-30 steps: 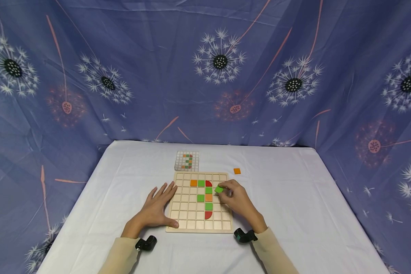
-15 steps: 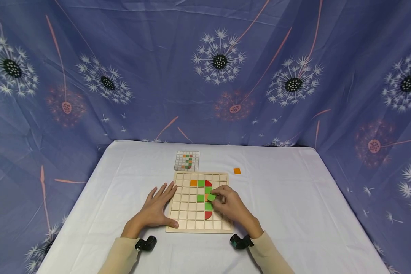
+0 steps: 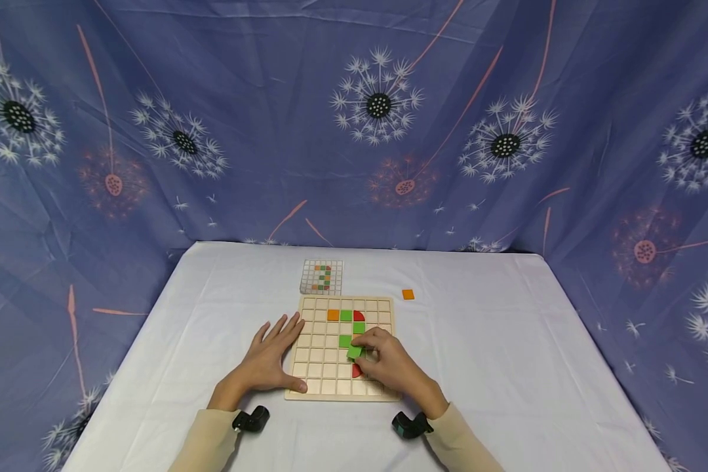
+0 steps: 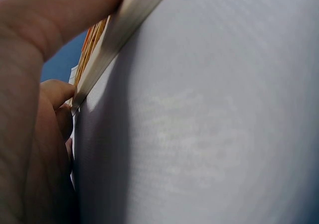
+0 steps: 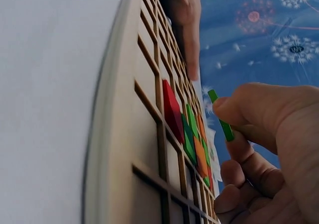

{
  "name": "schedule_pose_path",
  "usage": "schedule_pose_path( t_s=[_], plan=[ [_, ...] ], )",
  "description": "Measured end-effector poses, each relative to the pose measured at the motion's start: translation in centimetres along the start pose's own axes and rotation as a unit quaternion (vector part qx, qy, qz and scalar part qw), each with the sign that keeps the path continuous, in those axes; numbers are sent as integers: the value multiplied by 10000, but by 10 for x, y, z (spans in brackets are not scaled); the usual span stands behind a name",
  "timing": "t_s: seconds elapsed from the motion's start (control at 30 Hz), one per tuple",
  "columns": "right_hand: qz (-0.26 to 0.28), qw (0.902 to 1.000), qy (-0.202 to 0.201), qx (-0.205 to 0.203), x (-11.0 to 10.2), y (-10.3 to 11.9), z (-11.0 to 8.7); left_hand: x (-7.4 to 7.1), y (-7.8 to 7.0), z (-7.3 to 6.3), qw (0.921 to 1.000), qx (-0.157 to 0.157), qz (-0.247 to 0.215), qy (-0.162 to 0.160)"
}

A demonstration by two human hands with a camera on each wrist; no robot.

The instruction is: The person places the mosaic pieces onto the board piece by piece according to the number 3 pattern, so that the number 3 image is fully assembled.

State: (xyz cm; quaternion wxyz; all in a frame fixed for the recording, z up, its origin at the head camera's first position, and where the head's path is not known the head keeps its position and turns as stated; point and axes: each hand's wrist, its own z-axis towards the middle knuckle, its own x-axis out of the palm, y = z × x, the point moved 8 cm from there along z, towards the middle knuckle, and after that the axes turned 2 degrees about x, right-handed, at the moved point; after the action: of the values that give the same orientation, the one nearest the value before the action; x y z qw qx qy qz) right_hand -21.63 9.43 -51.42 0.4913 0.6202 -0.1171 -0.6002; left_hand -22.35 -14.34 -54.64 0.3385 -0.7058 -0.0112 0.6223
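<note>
A wooden grid board (image 3: 324, 387) lies on the white table. My left hand (image 3: 268, 359) rests at its left edge, fingers spread, thumb on the near left corner. Between thumb and fingertips my right hand (image 3: 392, 360) pinches a green square tile (image 5: 221, 115), held above the board in the right wrist view. Set in the cells are an orange tile (image 3: 333, 315), green tiles (image 3: 346, 315) and a red quarter-round tile (image 3: 359, 316) in the upper row. Another red tile (image 5: 172, 112) sits nearer me. The right hand and held tile partly cover the tiles below.
Behind the board lies a small pattern card (image 3: 322, 277) with a coloured grid. A loose orange tile (image 3: 408, 294) is on the white tablecloth (image 3: 478, 328) to the right of the card. A blue flowered cloth (image 3: 271, 131) hangs behind and beside the table.
My right hand has carried the green tile left and toward me, from the board's right side to over the lower tiles of the column. The left hand has stayed in place.
</note>
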Motion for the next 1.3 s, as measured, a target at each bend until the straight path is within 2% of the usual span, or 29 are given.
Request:
schedule_pose_path(
  t_s=[0.1, 0.37, 0.57, 0.83, 1.3],
  plan=[
    [-117, 9999, 82, -18, 5, 3, -1, 0, 0, 0, 10000, -7, 18, -2],
    [-390, 9981, 401, 261, 14, 9, -4, 1, 1, -1, 10000, -28, -32, 11],
    [-599, 9965, 576, 128, 20, 14, -6, 2, 3, -1, 10000, -49, -6, 42],
    [-828, 9946, 628, -4, 25, 15, -7, 2, 2, 0, 10000, -50, -37, 48],
    [-1043, 9915, 769, 145, 30, 12, -7, 3, 2, 1, 10000, -16, 16, 37]
  ],
)
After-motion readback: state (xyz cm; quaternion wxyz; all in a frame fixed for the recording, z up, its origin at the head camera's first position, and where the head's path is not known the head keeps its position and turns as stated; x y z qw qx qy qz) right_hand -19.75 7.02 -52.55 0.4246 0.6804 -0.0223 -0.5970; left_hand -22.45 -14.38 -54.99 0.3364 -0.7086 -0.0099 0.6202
